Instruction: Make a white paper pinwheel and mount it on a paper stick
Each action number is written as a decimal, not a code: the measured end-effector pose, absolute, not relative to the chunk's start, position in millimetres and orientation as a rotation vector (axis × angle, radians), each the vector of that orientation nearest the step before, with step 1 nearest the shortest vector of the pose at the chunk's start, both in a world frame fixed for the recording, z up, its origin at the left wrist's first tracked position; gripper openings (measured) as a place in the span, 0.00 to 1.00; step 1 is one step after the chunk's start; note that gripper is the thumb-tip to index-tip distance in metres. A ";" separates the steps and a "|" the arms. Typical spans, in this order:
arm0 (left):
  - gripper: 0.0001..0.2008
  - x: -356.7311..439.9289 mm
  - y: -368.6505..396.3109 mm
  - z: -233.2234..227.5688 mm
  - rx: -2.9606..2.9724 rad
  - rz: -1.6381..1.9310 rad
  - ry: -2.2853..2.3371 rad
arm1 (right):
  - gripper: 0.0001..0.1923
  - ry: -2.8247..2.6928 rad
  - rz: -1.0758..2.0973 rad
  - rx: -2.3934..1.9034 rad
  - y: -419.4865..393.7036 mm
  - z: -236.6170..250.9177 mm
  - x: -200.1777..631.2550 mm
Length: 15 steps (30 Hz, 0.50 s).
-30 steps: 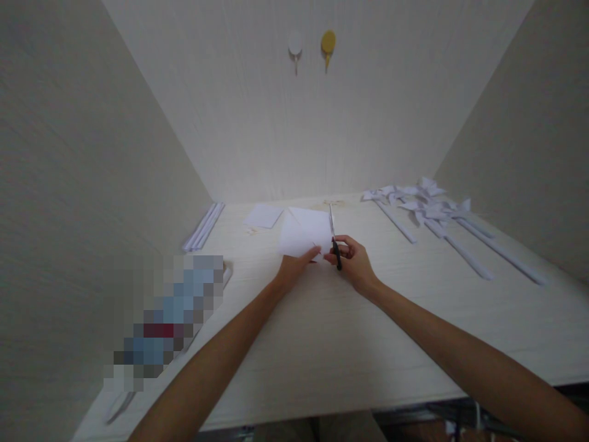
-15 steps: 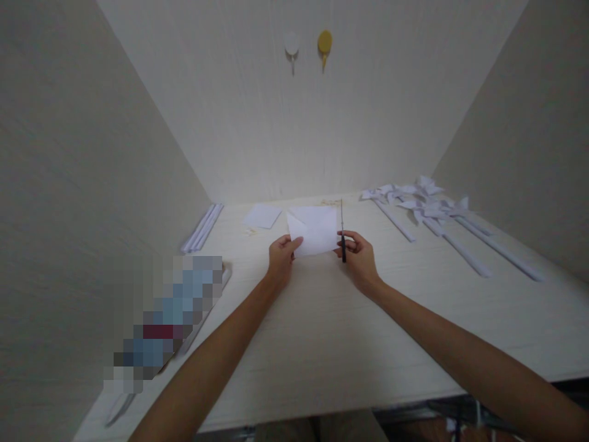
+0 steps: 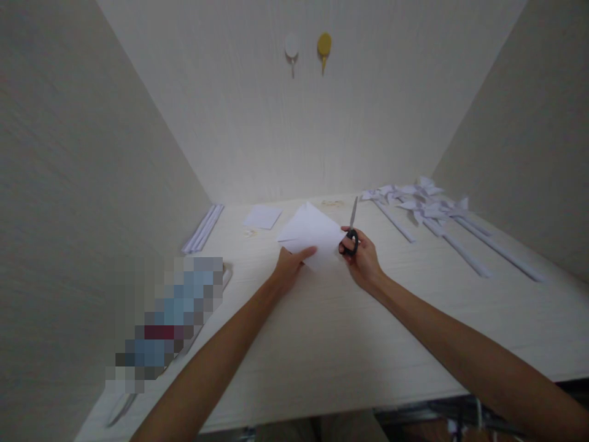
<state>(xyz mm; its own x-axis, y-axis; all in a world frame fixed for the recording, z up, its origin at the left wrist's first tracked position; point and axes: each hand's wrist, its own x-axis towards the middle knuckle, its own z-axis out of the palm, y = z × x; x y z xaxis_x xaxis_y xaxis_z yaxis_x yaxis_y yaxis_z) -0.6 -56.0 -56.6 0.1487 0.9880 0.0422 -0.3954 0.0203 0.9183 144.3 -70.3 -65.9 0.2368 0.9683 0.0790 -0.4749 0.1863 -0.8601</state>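
Note:
A square sheet of white paper (image 3: 309, 230) with cuts running in from its corners is held above the table, one corner pointing away from me. My left hand (image 3: 292, 265) grips its near left edge, thumb on top. My right hand (image 3: 362, 255) is closed around the black handles of a pair of scissors (image 3: 353, 224), whose blades point up and away, looking shut. The right fingers are close to the paper's right corner; whether they touch it I cannot tell.
More white paper (image 3: 262, 217) lies behind on the left, by rolled paper sticks (image 3: 203, 228). Several paper pinwheels (image 3: 430, 209) on sticks lie at the right. A blurred-out object (image 3: 179, 307) lies front left. Two hooks, white (image 3: 291, 46) and yellow (image 3: 324, 44), hang on the back wall.
The paper has turned from lying square to me to a corner-forward position. My left thumb has slid further onto it. The scissors have tilted to the right in my right hand.

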 end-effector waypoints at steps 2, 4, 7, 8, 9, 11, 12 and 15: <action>0.19 2.3 -57.2 -54.6 0.930 1.376 0.802 | 0.16 -0.836 1.200 -0.837 -72.3 -67.2 141.9; 0.18 5.6 -59.0 -53.6 0.860 1.456 0.829 | 0.18 -0.938 1.233 -0.851 -73.9 -69.4 138.7; 0.16 10.7 -62.5 -54.7 0.825 1.474 0.871 | 0.20 -1.026 1.230 -0.867 -74.9 -72.7 134.7; 0.15 12.1 -63.6 -55.7 0.849 1.464 0.887 | 0.21 -1.038 1.220 -0.875 -75.0 -73.4 134.0; 0.14 13.1 -64.4 -56.9 0.889 1.450 0.908 | 0.21 -1.042 1.209 -0.886 -75.0 -73.7 133.7; 0.11 14.1 -65.4 -59.2 0.990 1.424 0.973 | 0.21 -1.031 1.186 -0.914 -75.1 -73.6 133.9; 0.10 14.1 -65.7 -60.1 1.038 1.413 1.012 | 0.21 -1.019 1.177 -0.926 -75.2 -73.2 134.3; 0.09 13.4 -66.1 -60.1 1.154 1.389 1.087 | 0.21 -0.985 1.165 -0.943 -75.3 -72.0 135.5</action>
<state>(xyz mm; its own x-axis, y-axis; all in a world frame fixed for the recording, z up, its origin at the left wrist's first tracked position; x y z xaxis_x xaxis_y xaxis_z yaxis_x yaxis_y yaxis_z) 13.4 -66.1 -60.1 -0.0582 0.9931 0.1020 -0.1397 -0.1092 0.9842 135.5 -75.3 -72.0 0.1169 0.9860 0.1190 -0.2814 0.1478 -0.9482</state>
